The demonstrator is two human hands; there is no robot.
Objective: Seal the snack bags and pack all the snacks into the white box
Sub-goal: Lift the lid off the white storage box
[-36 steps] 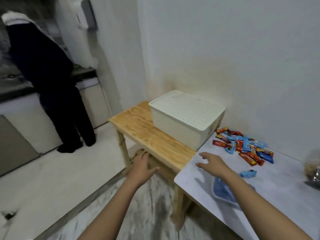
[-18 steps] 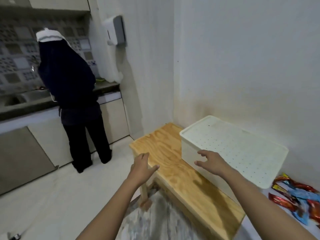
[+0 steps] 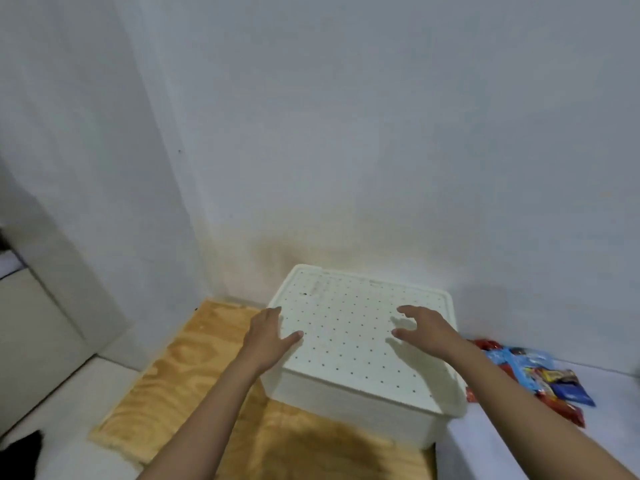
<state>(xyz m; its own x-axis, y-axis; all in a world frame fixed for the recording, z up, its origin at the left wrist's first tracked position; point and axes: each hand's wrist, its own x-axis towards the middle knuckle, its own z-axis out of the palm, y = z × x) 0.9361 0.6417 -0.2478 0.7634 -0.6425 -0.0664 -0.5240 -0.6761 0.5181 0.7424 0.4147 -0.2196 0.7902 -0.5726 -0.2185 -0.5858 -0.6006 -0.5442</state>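
The white box (image 3: 349, 407) stands on a wooden table against the wall, closed by a white lid (image 3: 349, 327) dotted with small holes. My left hand (image 3: 268, 336) is at the lid's left edge, fingers spread, thumb resting on top. My right hand (image 3: 427, 329) hovers over the lid's right part, fingers apart and curled, holding nothing. A pile of red and blue snack packets (image 3: 533, 374) lies to the right of the box on a pale table.
The wooden table (image 3: 180, 368) extends to the left and in front of the box. The pale table (image 3: 491, 441) adjoins it at the right. White walls close in behind. A cabinet (image 3: 31, 327) stands at the far left.
The view swung right and closer to the box. Both hands moved forward from in front of the tables onto the lid, left at its left edge, right above its right part.
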